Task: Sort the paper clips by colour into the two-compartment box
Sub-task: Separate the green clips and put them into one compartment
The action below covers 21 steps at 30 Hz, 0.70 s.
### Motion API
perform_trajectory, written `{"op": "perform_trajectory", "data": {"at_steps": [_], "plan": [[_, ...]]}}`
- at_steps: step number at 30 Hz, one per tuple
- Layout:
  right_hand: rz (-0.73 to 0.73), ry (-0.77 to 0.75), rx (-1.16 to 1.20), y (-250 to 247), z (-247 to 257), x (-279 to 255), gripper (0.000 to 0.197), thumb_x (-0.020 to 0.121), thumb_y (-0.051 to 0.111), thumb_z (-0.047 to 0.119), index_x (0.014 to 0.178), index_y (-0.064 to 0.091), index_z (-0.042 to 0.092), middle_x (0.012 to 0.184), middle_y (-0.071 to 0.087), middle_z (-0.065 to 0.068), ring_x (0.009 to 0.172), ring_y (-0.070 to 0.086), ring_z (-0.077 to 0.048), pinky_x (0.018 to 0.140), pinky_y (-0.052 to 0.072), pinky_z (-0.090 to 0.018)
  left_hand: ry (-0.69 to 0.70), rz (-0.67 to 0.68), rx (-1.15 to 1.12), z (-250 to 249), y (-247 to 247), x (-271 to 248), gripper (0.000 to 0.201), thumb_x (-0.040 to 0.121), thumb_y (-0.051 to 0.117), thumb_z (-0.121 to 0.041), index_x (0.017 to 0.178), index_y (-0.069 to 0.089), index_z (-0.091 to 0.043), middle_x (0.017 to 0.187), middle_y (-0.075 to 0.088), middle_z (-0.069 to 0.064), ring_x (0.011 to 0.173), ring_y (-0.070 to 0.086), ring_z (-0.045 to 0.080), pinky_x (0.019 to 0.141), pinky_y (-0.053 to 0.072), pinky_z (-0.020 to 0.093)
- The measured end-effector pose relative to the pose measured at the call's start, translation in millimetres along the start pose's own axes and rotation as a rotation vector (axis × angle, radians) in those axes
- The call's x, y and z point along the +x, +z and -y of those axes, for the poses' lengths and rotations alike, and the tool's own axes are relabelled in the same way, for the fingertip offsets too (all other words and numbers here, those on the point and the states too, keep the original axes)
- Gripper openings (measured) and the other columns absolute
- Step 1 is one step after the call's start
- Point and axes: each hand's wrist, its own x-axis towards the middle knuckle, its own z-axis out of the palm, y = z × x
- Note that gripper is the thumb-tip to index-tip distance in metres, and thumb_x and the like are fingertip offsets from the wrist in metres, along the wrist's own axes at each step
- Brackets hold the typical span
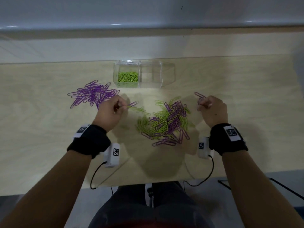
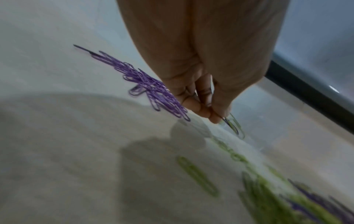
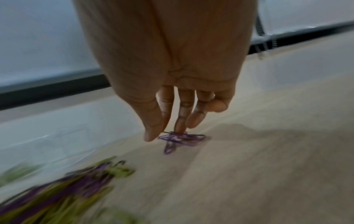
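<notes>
Mid-sort: the left hand is pinching linked purple and green clips beside the purple pile, the right hand is pinching purple clips right of the mixed heap, likely needing untangling next, with bare table lying open toward the clear box, whose left compartment is holding green clips.

A pale wooden table with a faint grain is filling most of the head view, its far edge running along 12 o'clock and its near edge crossing at 6 o'clock. Beyond the far edge a grey-white wall is rising, with a dark strip lying along its foot in the wrist views. Light is falling from above and throwing soft shadows onto the tabletop, while grey floor is showing at 5 o'clock past the near edge, crossed by thin black bars.
</notes>
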Motion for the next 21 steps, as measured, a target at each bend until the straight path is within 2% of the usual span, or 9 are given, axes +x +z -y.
{"op": "perform_trajectory", "data": {"at_steps": [2, 4, 6, 8, 10, 12, 16, 18, 21], "plan": [[-0.005, -0.133, -0.114, 9, 9, -8, 0.005, 0.077, 0.067, 0.020, 0.076, 0.064, 0.017, 0.097, 0.060, -0.012, 0.090, 0.060, -0.032, 0.079, 0.051, -0.036, 0.054, 0.051, 0.097, 6, -2, -6, 0.017, 0.087, 0.060, -0.005, 0.087, 0.064, -0.022, 0.083, 0.067, 0.002, 0.066, 0.053, -0.005, 0.061, 0.037, 0.004], [0.010, -0.241, -0.158, 20, 23, -18, 0.013, 0.075, 0.066, 0.032, 0.073, 0.065, 0.018, 0.097, 0.059, -0.011, 0.093, 0.060, -0.030, 0.079, 0.051, -0.036, 0.155, 0.046, 0.155, 10, -4, -11, 0.018, 0.089, 0.058, -0.006, 0.098, 0.069, -0.017, 0.094, 0.070, 0.003, 0.079, 0.060, 0.004, 0.068, 0.037, 0.003], [0.051, -0.280, -0.220, 34, 39, -27, 0.021, 0.076, 0.069, 0.040, 0.072, 0.065, 0.020, 0.093, 0.055, -0.005, 0.091, 0.056, -0.026, 0.076, 0.049, -0.034, 0.271, -0.043, 0.208, 9, -9, -16, 0.020, 0.091, 0.055, -0.011, 0.105, 0.069, -0.013, 0.099, 0.070, 0.006, 0.088, 0.061, 0.017, 0.074, 0.043, 0.015], [0.082, -0.277, -0.285, 46, 51, -35, 0.024, 0.077, 0.069, 0.043, 0.076, 0.066, 0.019, 0.094, 0.050, -0.003, 0.090, 0.051, -0.023, 0.078, 0.047, -0.035, 0.329, -0.175, 0.248, 7, -14, -19, 0.020, 0.092, 0.054, -0.014, 0.107, 0.068, -0.011, 0.100, 0.069, 0.007, 0.088, 0.060, 0.020, 0.077, 0.045, 0.025], [0.110, -0.251, -0.317, 53, 57, -38, 0.024, 0.079, 0.068, 0.042, 0.083, 0.066, 0.019, 0.101, 0.050, -0.005, 0.095, 0.050, -0.024, 0.082, 0.047, -0.039, 0.290, -0.284, 0.239, 8, -18, -18, 0.019, 0.092, 0.055, -0.011, 0.107, 0.067, -0.010, 0.100, 0.069, 0.006, 0.084, 0.058, 0.019, 0.075, 0.046, 0.027], [0.138, -0.239, -0.310, 57, 60, -40, 0.019, 0.082, 0.066, 0.036, 0.086, 0.066, 0.018, 0.105, 0.049, -0.007, 0.098, 0.050, -0.026, 0.084, 0.047, -0.041, 0.174, -0.351, 0.238, 20, -20, -14, 0.018, 0.091, 0.055, -0.008, 0.105, 0.066, -0.010, 0.099, 0.068, 0.008, 0.082, 0.059, 0.024, 0.073, 0.045, 0.028], [0.162, -0.224, -0.118, 54, 55, -36, 0.013, 0.083, 0.064, 0.025, 0.071, 0.060, 0.021, 0.098, 0.051, -0.006, 0.088, 0.055, -0.025, 0.082, 0.050, -0.041, -0.027, -0.392, 0.367, 31, -15, -7, 0.021, 0.085, 0.055, -0.010, 0.103, 0.066, -0.009, 0.103, 0.058, 0.018, 0.097, 0.051, 0.038, 0.084, 0.044, 0.041], [0.146, -0.168, 0.026, 44, 47, -32, 0.018, 0.083, 0.066, 0.025, 0.068, 0.057, 0.024, 0.094, 0.056, -0.007, 0.080, 0.058, -0.023, 0.076, 0.049, -0.034, 0.055, -0.355, 0.330, 11, 0, -5, 0.023, 0.085, 0.053, -0.015, 0.102, 0.068, -0.011, 0.105, 0.057, 0.016, 0.101, 0.048, 0.033, 0.087, 0.043, 0.038], [0.003, -0.058, 0.088, 19, 28, -24, 0.026, 0.088, 0.063, 0.035, 0.072, 0.060, 0.015, 0.079, 0.061, -0.005, 0.074, 0.056, -0.021, 0.069, 0.039, -0.027, 0.255, -0.074, 0.289, -26, 34, 4, 0.027, 0.091, 0.052, -0.021, 0.112, 0.066, -0.015, 0.117, 0.057, 0.009, 0.109, 0.045, 0.024, 0.092, 0.040, 0.034]]}}
